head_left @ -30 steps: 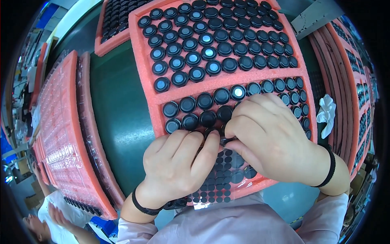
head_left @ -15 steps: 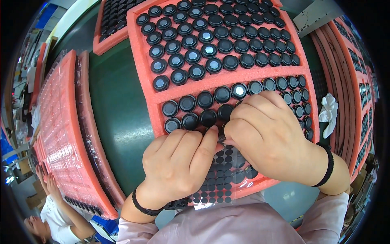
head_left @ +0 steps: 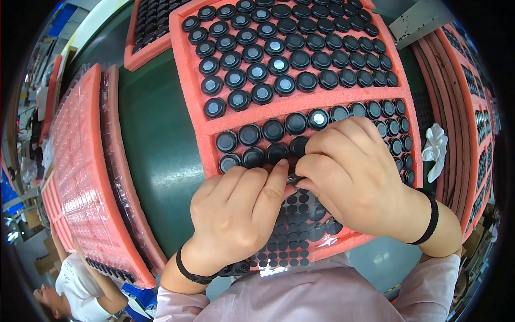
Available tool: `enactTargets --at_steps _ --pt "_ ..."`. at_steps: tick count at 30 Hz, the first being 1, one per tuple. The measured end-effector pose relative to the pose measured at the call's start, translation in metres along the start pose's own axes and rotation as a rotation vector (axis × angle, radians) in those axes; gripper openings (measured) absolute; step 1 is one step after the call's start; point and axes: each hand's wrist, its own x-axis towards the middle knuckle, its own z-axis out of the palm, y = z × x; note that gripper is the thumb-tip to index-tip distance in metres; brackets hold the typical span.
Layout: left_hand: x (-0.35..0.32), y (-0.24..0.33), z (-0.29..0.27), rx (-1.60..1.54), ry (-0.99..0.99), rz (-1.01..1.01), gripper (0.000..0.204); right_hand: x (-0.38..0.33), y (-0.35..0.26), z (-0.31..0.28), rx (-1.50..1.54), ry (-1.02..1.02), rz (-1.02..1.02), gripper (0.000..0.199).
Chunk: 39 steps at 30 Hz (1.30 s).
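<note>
A clear sheet of round black stickers (head_left: 287, 236) hangs down from between my hands, over the near edge of a pink foam tray (head_left: 241, 115). Closed in a pinch at the sheet's upper end is my left hand (head_left: 236, 209), its index fingertip close to the right thumb. My right hand (head_left: 357, 182) is also pinched, its fingers curled down against a small dark piece (head_left: 293, 178) that the fingertips mostly cover. Rows of round black parts (head_left: 273, 130) fill the tray; some have grey or shiny discs on top, and my hands hide part of the nearer rows.
Pink trays under clear plastic (head_left: 86, 177) stand at left, where a person in white (head_left: 80, 284) is reaching. Another filled tray (head_left: 153, 29) lies at far left. Stacked pink sheets (head_left: 456, 107), a crumpled white cloth (head_left: 434, 153) and a metal bracket (head_left: 421, 21) are at right.
My hands stay nearly in place, with fingertips shifting slightly and the dark piece between them showing more. The view has moved a little. The other person's arms have shifted at the left tray.
</note>
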Motion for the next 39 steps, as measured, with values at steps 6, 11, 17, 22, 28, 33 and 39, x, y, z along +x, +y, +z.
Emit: enactTargets --at_steps 6,11,17,22,28,33,39 --pt "-0.001 0.0 0.001 0.011 -0.005 0.013 0.033 0.001 0.002 0.0 -0.038 -0.047 -0.013 0.023" --pt "0.001 -0.001 0.001 -0.012 -0.018 0.018 0.033 0.001 0.003 -0.002 -0.043 -0.053 -0.041 0.02" --pt "0.002 -0.001 0.001 -0.017 -0.074 0.002 0.033 0.001 0.01 -0.014 0.062 -0.127 -0.079 0.016" --pt "0.008 0.0 0.003 -0.083 -0.156 -0.024 0.035 0.008 0.034 -0.027 0.343 -0.139 0.058 0.015" --pt "0.029 0.013 0.016 -0.174 -0.229 0.015 0.038 0.012 0.08 -0.025 0.408 -0.201 0.385 0.013" --pt "0.044 0.016 0.036 -0.178 -0.324 0.065 0.035 0.001 0.103 -0.009 0.295 -0.258 0.386 0.012" --pt "0.054 0.017 0.049 -0.129 -0.428 0.032 0.033 -0.009 0.119 0.004 0.25 -0.154 0.273 0.011"
